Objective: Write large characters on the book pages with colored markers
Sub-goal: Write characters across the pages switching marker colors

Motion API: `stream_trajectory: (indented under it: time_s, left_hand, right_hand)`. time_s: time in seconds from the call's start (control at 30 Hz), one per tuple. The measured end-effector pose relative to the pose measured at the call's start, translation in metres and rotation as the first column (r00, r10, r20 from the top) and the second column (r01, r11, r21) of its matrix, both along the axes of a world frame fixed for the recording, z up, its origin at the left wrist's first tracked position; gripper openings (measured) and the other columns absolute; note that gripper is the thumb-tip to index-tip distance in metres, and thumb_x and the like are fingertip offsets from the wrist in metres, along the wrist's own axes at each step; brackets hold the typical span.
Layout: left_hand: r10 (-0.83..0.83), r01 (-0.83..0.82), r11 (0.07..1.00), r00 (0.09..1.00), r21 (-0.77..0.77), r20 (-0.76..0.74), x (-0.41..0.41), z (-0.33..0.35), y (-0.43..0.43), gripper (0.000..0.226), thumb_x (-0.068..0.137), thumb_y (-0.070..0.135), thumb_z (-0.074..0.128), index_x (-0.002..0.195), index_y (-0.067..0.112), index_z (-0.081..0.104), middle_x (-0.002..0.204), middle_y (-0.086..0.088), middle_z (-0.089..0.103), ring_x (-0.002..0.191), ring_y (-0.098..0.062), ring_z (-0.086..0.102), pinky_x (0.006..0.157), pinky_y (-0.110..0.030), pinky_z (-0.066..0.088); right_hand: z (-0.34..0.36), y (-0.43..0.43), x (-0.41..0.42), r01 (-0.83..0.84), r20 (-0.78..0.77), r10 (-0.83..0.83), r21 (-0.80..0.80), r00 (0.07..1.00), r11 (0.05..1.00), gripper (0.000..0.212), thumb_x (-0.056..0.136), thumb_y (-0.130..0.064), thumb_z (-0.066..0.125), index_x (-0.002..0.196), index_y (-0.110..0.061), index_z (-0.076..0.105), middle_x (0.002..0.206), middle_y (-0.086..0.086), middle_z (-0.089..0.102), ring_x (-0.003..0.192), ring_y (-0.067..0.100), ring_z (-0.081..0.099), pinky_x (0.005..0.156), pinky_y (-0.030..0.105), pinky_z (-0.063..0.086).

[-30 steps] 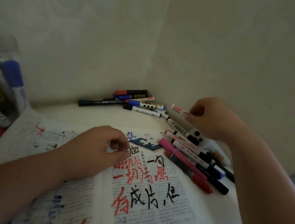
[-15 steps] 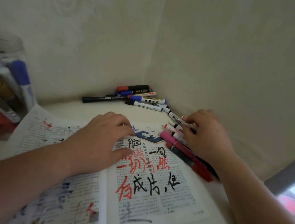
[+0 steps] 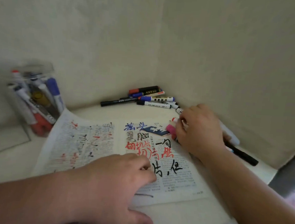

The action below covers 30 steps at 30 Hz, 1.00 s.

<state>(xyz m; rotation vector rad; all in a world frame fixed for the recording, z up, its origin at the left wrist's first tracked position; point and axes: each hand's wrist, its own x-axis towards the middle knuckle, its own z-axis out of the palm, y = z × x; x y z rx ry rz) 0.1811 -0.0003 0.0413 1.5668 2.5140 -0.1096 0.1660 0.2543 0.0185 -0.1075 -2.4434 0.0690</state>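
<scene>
The book [image 3: 178, 181] is laid open on the white surface [image 3: 108, 112], its pages covered with large red, black and blue characters. It is pressed by the left hand [image 3: 116, 185], fingers bent; whether anything is held cannot be told. A red-tipped marker [image 3: 175, 119] is gripped by the right hand [image 3: 200, 130] among loose markers [image 3: 244, 155] beside the book.

L hand [image 3: 120, 180] palm-down; R hand [image 3: 200, 132] fingers curled
</scene>
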Motion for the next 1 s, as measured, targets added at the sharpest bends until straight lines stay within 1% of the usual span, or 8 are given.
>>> stream_trajectory:
  time_s: [0.17,0.27,0.4,0.5,0.57,0.67,0.8,1.0]
  left_hand:
    - [0.129,-0.133,0.978,0.991,0.159,0.038,-0.003,-0.020,-0.007,0.098,0.071,0.093,0.045,0.152,0.042,0.026,0.154,0.026,0.014,0.142,0.005,0.019,0.121,-0.024,0.019]
    - [0.152,-0.171,0.967,0.982,0.187,0.113,-0.006,-0.023,-0.009,0.101,0.067,0.098,0.039,0.151,0.044,0.027,0.154,0.030,0.015,0.141,0.010,0.018,0.121,-0.023,0.020]
    - [0.245,-0.281,0.916,0.957,0.287,0.154,-0.027,-0.006,0.000,0.067,0.079,0.084,0.047,0.129,0.040,0.054,0.121,0.028,0.051,0.110,0.007,0.050,0.098,-0.026,0.046]
    - [0.360,-0.398,0.851,0.917,0.342,0.171,-0.067,0.007,0.012,0.034,0.089,0.063,0.059,0.108,0.036,0.068,0.099,0.023,0.063,0.090,0.004,0.058,0.080,-0.022,0.049]
    - [0.418,-0.482,0.798,0.875,0.360,0.245,-0.096,0.008,0.017,0.025,0.092,0.054,0.062,0.101,0.033,0.071,0.097,0.020,0.066,0.089,0.001,0.060,0.079,-0.023,0.049]
    - [0.465,-0.553,0.747,0.831,0.369,0.305,-0.122,-0.009,0.021,0.021,0.094,0.049,0.062,0.098,0.030,0.071,0.095,0.016,0.066,0.088,-0.003,0.060,0.076,-0.024,0.047]
    - [0.516,-0.528,0.715,0.841,0.458,0.163,-0.119,-0.036,0.023,0.018,0.096,0.053,0.052,0.093,0.036,0.057,0.086,0.017,0.055,0.084,-0.004,0.052,0.072,-0.026,0.041]
    - [0.474,-0.564,0.634,0.824,0.530,0.310,-0.125,-0.037,0.018,0.017,0.096,0.054,0.052,0.099,0.038,0.058,0.086,0.016,0.057,0.082,-0.002,0.053,0.071,-0.026,0.044]
  right_hand:
    - [-0.008,-0.022,0.007,-0.318,0.114,0.308,0.075,0.944,0.945,0.016,0.087,-0.022,0.053,0.072,-0.019,0.059,0.070,-0.003,0.055,0.077,0.020,0.047,0.066,0.039,0.046]
    - [-0.010,-0.021,0.005,-0.384,0.159,0.367,0.088,0.916,0.919,0.017,0.087,-0.023,0.051,0.077,-0.018,0.064,0.072,-0.003,0.056,0.078,0.019,0.047,0.066,0.039,0.047]
    - [0.007,-0.020,-0.003,-0.296,0.161,0.294,-0.008,0.942,0.955,0.011,0.089,-0.022,0.056,0.085,-0.021,0.066,0.082,-0.006,0.060,0.086,0.016,0.050,0.075,0.035,0.049]
    - [0.031,-0.019,-0.027,-0.163,0.259,0.196,-0.143,0.946,0.976,0.014,0.095,-0.023,0.055,0.104,-0.024,0.067,0.101,-0.005,0.060,0.096,0.014,0.053,0.083,0.032,0.051]
    - [0.041,-0.019,-0.055,-0.064,0.356,0.115,-0.151,0.927,0.986,0.014,0.096,-0.021,0.055,0.104,-0.025,0.065,0.101,-0.003,0.057,0.088,0.016,0.056,0.074,0.032,0.051]
    - [0.043,-0.017,-0.099,0.020,0.436,0.015,-0.075,0.900,0.997,0.017,0.091,-0.012,0.052,0.095,-0.025,0.062,0.090,-0.001,0.056,0.079,0.020,0.057,0.060,0.029,0.041]
    - [0.038,-0.015,-0.143,0.039,0.515,-0.086,0.101,0.853,0.994,0.029,0.091,-0.010,0.052,0.115,-0.023,0.064,0.103,0.003,0.059,0.088,0.023,0.059,0.075,0.034,0.052]
    - [0.026,-0.004,-0.177,0.029,0.525,-0.182,0.286,0.832,0.958,0.025,0.094,-0.021,0.058,0.118,-0.024,0.064,0.109,0.006,0.057,0.097,0.026,0.060,0.081,0.036,0.051]
